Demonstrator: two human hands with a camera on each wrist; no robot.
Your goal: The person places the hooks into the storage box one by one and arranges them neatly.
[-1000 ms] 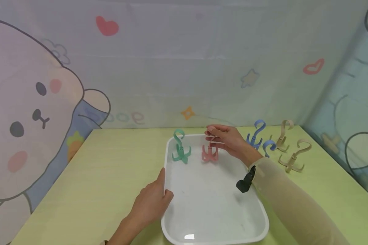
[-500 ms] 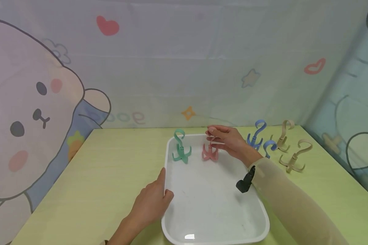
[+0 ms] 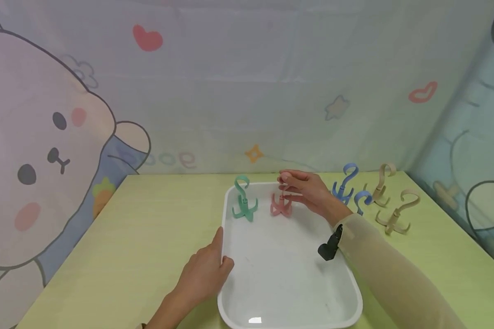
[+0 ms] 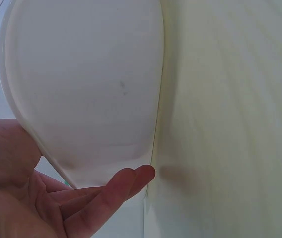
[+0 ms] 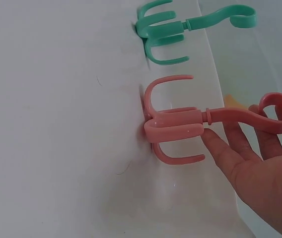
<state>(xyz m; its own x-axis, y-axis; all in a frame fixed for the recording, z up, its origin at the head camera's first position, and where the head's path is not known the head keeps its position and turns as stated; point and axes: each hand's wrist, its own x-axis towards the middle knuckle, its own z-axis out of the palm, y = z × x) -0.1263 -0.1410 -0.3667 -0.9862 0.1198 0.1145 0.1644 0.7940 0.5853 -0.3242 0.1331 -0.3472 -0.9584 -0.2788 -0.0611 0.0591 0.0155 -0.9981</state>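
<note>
A white tray (image 3: 288, 256) lies on the table. My left hand (image 3: 203, 272) grips its left rim, thumb over the edge and fingers against the outer wall (image 4: 86, 99), as the left wrist view shows. Inside at the far end, a pink multi-prong hook hanger (image 3: 281, 206) stands upright, prongs down. My right hand (image 3: 308, 189) pinches its curved top, and one fingertip touches near the prongs (image 5: 176, 131) in the right wrist view. Left of it a green hook hanger (image 3: 244, 208) stands in the tray, untouched.
Right of the tray stand two blue hook hangers, one far (image 3: 343, 189) and one nearer (image 3: 361, 198), the latter partly behind my right arm. Two beige hook hangers (image 3: 379, 187) stand farther right. A printed cloth (image 3: 230, 91) hangs behind the yellow-green table (image 3: 127, 246).
The pink hook hanger's prongs have turned slightly while its top stays pinched in my right hand. My left hand keeps its place on the tray rim. The head view has shifted a little.
</note>
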